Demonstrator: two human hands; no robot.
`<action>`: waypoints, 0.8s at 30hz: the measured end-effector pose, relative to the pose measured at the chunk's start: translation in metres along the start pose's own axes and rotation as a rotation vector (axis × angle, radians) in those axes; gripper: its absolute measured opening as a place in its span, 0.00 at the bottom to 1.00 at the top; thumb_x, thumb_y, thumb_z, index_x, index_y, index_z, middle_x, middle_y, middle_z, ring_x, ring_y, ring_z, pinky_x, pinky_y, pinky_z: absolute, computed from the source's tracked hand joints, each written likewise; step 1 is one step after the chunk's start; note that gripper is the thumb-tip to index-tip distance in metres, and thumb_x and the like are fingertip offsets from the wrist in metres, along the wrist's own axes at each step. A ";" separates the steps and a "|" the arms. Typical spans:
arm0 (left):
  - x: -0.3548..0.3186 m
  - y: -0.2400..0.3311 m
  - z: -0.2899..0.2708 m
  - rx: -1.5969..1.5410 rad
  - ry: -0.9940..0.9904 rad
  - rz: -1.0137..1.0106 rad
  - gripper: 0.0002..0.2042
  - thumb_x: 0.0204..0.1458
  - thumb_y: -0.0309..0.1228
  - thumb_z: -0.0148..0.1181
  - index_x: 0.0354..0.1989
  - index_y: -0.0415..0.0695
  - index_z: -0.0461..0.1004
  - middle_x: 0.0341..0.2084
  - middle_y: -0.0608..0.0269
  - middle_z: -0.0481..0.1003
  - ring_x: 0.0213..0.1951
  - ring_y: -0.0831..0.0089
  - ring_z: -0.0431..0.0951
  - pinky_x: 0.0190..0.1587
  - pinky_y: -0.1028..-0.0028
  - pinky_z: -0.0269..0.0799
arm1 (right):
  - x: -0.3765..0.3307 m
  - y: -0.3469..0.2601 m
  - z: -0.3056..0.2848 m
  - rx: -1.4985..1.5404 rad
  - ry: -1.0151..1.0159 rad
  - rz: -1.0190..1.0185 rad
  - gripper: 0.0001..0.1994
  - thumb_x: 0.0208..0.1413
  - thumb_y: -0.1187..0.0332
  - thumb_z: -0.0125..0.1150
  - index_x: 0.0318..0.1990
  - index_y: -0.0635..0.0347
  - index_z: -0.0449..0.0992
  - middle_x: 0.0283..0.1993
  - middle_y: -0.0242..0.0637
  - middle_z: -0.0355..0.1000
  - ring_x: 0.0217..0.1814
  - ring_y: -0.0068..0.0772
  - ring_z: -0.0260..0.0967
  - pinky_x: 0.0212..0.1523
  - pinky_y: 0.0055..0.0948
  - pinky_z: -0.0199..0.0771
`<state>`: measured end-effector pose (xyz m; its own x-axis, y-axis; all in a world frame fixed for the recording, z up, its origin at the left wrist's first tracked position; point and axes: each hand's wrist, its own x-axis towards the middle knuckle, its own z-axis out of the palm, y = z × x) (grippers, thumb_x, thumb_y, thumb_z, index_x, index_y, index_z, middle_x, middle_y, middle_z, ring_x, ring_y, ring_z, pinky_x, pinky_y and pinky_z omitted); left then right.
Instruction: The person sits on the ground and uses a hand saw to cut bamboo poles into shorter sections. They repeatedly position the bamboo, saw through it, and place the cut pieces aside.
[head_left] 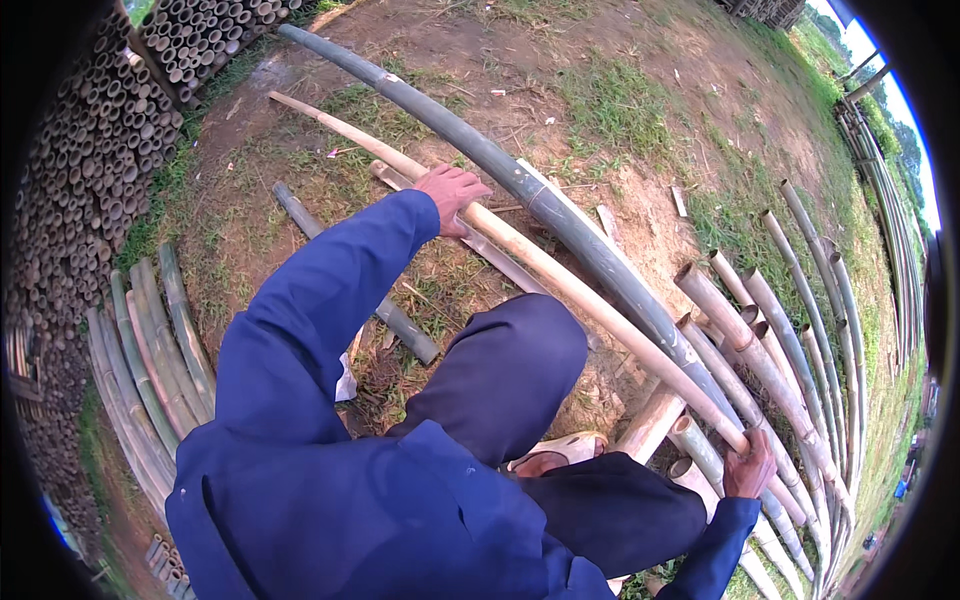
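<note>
My left hand [453, 194] is stretched out and grips a long pale bamboo pole [560, 283] near its middle. My right hand [750, 467] holds the same pole at its near end, low at the right. The pole runs from the upper left down to the right, just in front of a thicker grey-green bamboo pole [520, 185] lying alongside it. Both arms wear blue sleeves, and my bent knee in dark blue trousers [510, 370] sits under the pole.
Several cut bamboo poles [790, 350] lie fanned out on the right. A stack of bamboo with open ends [80, 180] rises at the left, with loose green poles [150, 350] below it. A short dark pole [400, 325] lies on the patchy grass and dirt.
</note>
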<state>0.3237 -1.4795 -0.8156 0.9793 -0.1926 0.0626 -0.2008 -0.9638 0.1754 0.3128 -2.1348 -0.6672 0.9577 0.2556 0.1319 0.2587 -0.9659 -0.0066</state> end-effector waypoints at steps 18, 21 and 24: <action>0.057 -0.059 -0.061 0.337 0.022 -0.015 0.17 0.43 0.51 0.73 0.38 0.59 0.80 0.34 0.69 0.79 0.45 0.63 0.82 0.52 0.59 0.73 | -0.032 0.023 0.066 0.468 -0.077 -0.199 0.25 0.48 0.77 0.71 0.58 0.60 0.79 0.44 0.46 0.76 0.45 0.49 0.77 0.48 0.39 0.76; 0.068 -0.063 -0.063 0.388 -0.072 -0.141 0.18 0.46 0.47 0.72 0.45 0.60 0.82 0.39 0.70 0.80 0.51 0.66 0.80 0.57 0.58 0.70 | -0.008 -0.006 0.052 0.451 -0.103 -0.186 0.25 0.50 0.78 0.70 0.59 0.58 0.79 0.42 0.45 0.75 0.42 0.45 0.76 0.45 0.39 0.76; 0.077 -0.067 -0.064 0.414 -0.078 -0.245 0.16 0.48 0.44 0.71 0.46 0.60 0.82 0.42 0.71 0.80 0.55 0.68 0.78 0.59 0.57 0.69 | 0.015 -0.015 0.046 0.429 -0.039 -0.244 0.24 0.52 0.77 0.71 0.59 0.56 0.80 0.41 0.43 0.75 0.41 0.45 0.76 0.44 0.38 0.75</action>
<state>0.4110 -1.4175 -0.7594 0.9987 0.0507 -0.0080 0.0475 -0.9719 -0.2306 0.3291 -2.1150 -0.7108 0.8648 0.4812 0.1433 0.4963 -0.7764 -0.3885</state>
